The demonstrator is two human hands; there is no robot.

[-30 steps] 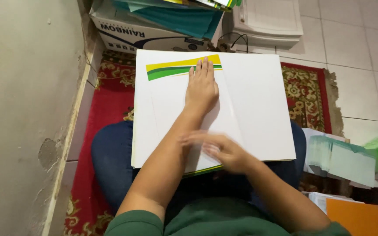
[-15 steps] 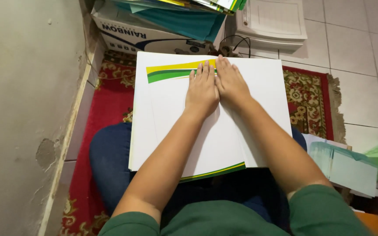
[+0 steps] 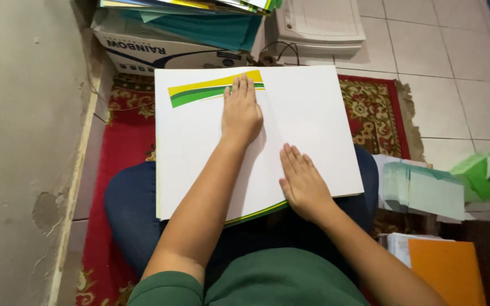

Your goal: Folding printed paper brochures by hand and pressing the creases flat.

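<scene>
Folder, big white card sheet with a yellow-and-green band at the top left corner, lies flat across my lap, far edge toward the cardboard box. Looks light, thin, a bit stiff but bendy, smooth face so palms could slide; creases for good if pressed, so best taken by the side edges or pinned flat from above. My left hand lies flat on it near the top centre, fingers straight and together, tips touching the coloured band, nothing gripped. My right hand rests flat lower down to the right, near the front edge, fingers extended, palm down, also gripping nothing. A faint fold line seems to run between both hands. Red patterned rug underneath; green paper stack and orange folder on my right; wall on my left.
</scene>
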